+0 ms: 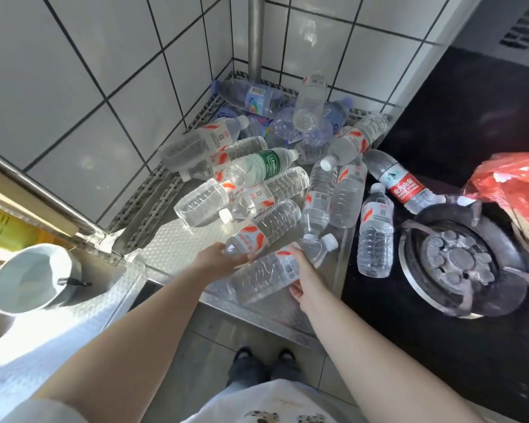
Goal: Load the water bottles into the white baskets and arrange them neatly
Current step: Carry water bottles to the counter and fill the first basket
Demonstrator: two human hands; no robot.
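A single wide-angle view looks steeply down from the person's head, forward over both forearms. It sits close above the embossed stainless-steel bench (177,239), facing the white-tiled wall corner (226,41). The dark shoes (263,358) at bottom centre show how steep the tilt is.

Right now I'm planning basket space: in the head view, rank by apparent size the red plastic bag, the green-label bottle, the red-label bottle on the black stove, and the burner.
1. Burner, largest.
2. Red plastic bag, partly cut off by the frame, so unsure.
3. Green-label bottle and red-label bottle: look alike, not ranked.
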